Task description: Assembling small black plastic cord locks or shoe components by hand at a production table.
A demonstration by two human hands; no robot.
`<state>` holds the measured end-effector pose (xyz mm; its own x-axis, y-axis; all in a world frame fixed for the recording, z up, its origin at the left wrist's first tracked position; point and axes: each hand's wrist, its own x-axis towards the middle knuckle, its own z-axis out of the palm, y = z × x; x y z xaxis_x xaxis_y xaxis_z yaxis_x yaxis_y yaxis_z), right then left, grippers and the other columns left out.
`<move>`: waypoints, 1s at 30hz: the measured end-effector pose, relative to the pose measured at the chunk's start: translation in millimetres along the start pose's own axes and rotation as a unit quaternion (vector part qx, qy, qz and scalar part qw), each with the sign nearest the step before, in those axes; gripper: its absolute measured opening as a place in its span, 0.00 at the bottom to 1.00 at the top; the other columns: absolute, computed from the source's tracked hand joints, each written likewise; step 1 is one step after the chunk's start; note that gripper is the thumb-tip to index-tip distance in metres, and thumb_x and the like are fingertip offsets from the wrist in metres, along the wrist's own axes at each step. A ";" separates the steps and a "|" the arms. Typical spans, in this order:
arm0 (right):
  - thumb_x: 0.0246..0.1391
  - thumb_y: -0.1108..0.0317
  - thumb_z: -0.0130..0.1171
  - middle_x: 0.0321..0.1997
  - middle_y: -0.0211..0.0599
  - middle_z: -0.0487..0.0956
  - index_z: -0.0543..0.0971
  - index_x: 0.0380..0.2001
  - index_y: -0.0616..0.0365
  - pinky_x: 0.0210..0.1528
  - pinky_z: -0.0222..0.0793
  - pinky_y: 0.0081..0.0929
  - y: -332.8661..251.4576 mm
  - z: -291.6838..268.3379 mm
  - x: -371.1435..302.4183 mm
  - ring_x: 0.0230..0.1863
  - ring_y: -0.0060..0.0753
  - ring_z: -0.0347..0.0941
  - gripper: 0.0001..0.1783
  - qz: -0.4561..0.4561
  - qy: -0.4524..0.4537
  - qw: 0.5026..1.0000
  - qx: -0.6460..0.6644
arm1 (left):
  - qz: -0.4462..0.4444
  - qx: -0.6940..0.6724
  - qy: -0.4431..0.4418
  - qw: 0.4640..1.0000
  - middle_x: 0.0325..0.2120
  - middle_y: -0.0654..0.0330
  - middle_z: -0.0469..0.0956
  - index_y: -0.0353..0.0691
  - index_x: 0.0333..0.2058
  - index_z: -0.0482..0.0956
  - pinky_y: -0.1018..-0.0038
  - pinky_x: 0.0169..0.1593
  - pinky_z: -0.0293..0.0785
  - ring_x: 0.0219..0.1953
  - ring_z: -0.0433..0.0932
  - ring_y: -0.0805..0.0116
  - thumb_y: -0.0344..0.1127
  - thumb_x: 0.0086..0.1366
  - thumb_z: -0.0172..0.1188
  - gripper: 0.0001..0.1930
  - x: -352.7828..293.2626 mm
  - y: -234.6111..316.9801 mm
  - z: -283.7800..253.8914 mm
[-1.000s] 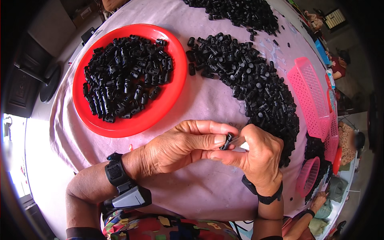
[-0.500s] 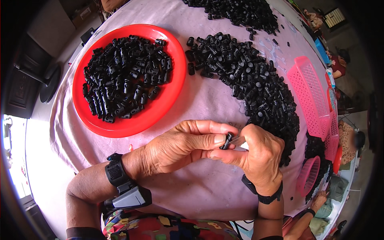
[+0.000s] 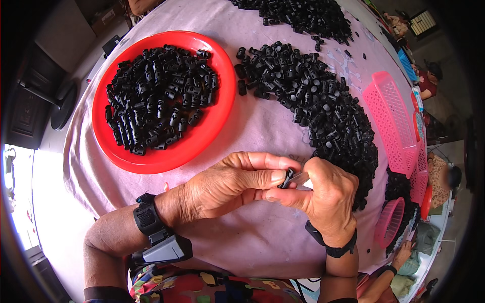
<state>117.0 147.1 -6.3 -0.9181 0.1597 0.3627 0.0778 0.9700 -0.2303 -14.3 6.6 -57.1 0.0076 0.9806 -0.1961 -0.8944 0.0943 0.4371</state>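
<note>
The left hand (image 3: 230, 182) and the right hand (image 3: 326, 194) meet at the near middle of the desk (image 3: 262, 131), which carries a pale lilac cloth. Between thumb and forefinger of both hands sits one small black plastic cylinder part (image 3: 287, 178); the left fingers (image 3: 268, 177) are clenched on it, and the right fingers pinch it together with a thin grey metal piece (image 3: 302, 178). The part looks light, stiff and smooth, so I judge it can slip easily; a pinch on its short sides seems the safest hold.

At ten o'clock from the hands stands a round red plastic tray (image 3: 202, 146), filled with the same black parts. At one o'clock a long heap of loose black plastic parts (image 3: 323, 106) curves across the cloth and almost touches the right hand. At three o'clock pink plastic mesh baskets (image 3: 391, 126) lie near the desk edge. Open cloth remains only between the tray and the heap, and toward six o'clock below the hands; the desk edge is close there.
</note>
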 end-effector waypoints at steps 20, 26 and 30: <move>0.38 0.42 0.69 0.13 0.29 0.69 0.67 0.16 0.52 0.16 0.66 0.27 4.5 3.6 -0.4 0.15 0.31 0.71 0.29 -0.009 0.008 0.999 0.039 | 0.010 -0.002 -0.022 1.000 0.44 0.62 0.78 0.36 0.53 0.74 0.77 0.53 0.73 0.45 0.76 0.75 0.33 0.67 0.55 0.16 -0.3 1.3 1.4; 0.39 0.43 0.70 0.15 0.33 0.74 0.69 0.18 0.56 0.18 0.68 0.29 0.7 0.3 -0.5 0.16 0.36 0.74 0.28 -0.001 -0.026 0.998 0.049 | 0.007 -0.008 -0.008 1.000 0.43 0.62 0.78 0.37 0.52 0.74 0.77 0.52 0.73 0.45 0.77 0.75 0.33 0.67 0.56 0.16 0.0 0.7 2.2; 0.37 0.41 0.70 0.16 0.33 0.75 0.69 0.18 0.56 0.18 0.69 0.29 1.5 1.8 -0.7 0.16 0.35 0.74 0.30 0.008 -0.001 0.998 0.070 | 0.004 -0.013 -0.013 1.000 0.44 0.61 0.78 0.37 0.52 0.75 0.76 0.52 0.73 0.45 0.77 0.74 0.33 0.67 0.56 0.16 -0.5 -0.3 0.8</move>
<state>117.0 148.1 -8.5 -0.9180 0.1754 0.3558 0.0386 0.9323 -0.3597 -13.7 6.2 -56.4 0.0125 0.9855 -0.1692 -0.9059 0.0828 0.4154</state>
